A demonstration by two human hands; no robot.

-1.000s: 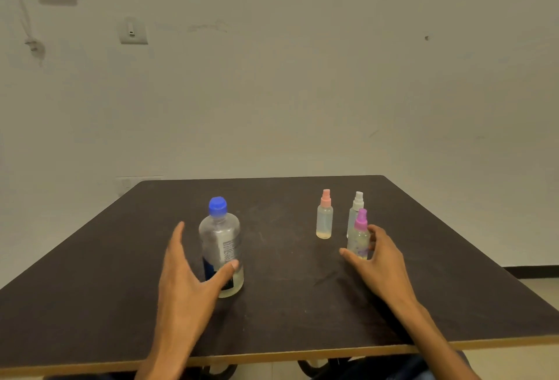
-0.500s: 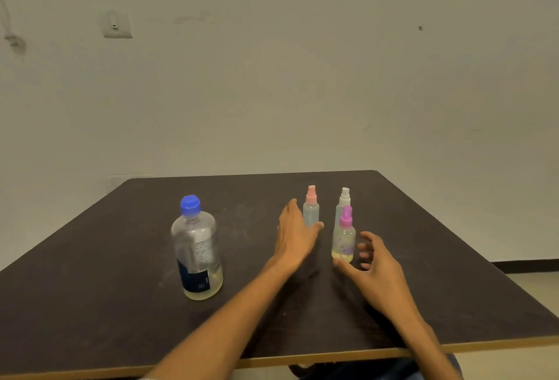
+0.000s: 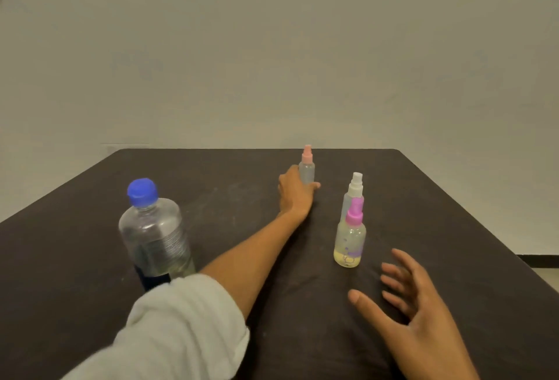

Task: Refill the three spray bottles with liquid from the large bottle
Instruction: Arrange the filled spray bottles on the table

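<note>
Left hand (image 3: pixel 295 193) wraps the pink-capped spray bottle (image 3: pixel 307 169), far behind the big bottle (image 3: pixel 154 237). Light, slick plastic (tippy), so hold its body. Right hand (image 3: pixel 417 313) hangs open.

The table (image 3: pixel 90 258) has a dark, matt top, scuffed and faintly smeared. The large bottle (image 3: pixel 155 237) is clear, glossy plastic with fine ribbing and a smooth blue plastic cap (image 3: pixel 142 191). The three spray bottles (image 3: pixel 350 240) look like frosted, translucent plastic with smooth plastic nozzles. The rolled sleeve (image 3: pixel 181 328) is soft pale cloth. The wall (image 3: pixel 302 62) behind is matt, painted plaster
</note>
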